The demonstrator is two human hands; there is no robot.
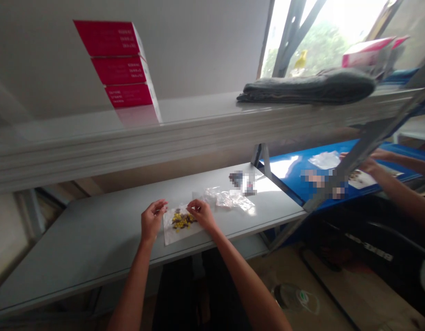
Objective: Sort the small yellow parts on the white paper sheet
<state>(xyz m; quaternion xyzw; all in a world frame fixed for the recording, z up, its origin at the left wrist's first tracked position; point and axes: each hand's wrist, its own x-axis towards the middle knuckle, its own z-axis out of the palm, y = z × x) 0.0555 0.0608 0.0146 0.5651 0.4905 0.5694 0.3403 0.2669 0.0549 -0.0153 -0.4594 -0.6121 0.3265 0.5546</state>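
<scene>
Small yellow and dark pieces (pixel 180 221) are spread on a white sheet (pixel 171 237) between the left hand (pixel 151 222) and the right hand (pixel 203 215). By the right hand, thumb and fingers are drawn together at the pile's edge; whether a piece is pinched cannot be told. The left hand's fingers are curled toward the thumb beside the sheet, any hold likewise unclear. Clear plastic bags (pixel 229 199) are strewn just right of the right hand, on the grey table (pixel 95 243)
</scene>
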